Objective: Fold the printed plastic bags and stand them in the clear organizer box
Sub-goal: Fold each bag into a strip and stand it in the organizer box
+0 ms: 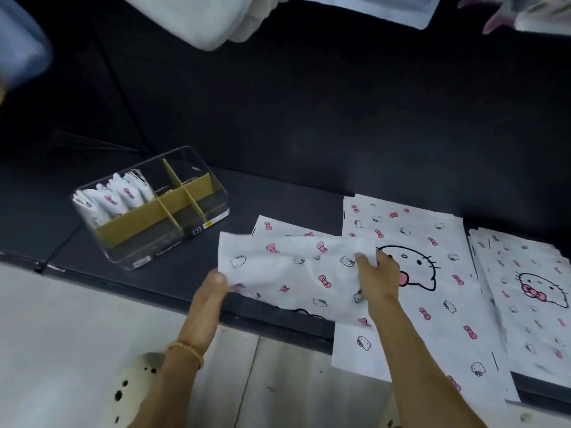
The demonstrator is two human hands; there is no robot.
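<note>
Step in hand: folding of one printed bag [296,273], judged to be partway through; the sheet is doubled over into a broad band and lifted slightly off the dark work surface [278,193].
Left hand [213,291]: thumb and fingers pinch the bag's near-left edge; a beaded bracelet [188,350] sits on the wrist.
Right hand [378,279]: fingers curled over the bag's right end, gripping it where it overlaps the flat stack.
Bag position: held between both hands, right of the organizer and apart from it, partly over another flat bag [278,227] beneath.
Unfolded stock: a large flat bag [432,291] with a cat-face print lies under the right hand and overhangs the near edge; a further pile [525,288] lies at far right.
Clear organizer box [151,208]: stands left on the surface, split by cardboard dividers [173,202]; several folded bags [114,196] stand upright in the far-left compartment. Other compartments appear to hold no bags, though glare limits certainty.
Progress: judged early; many bags remain flat.
Next move calls for: further folds to narrow the band to compartment width, creases pressed firm since thin plastic tends to spring open, then carriage left and insertion upright beside those already standing.
Risk: slippery film may unfold in transit.
</note>
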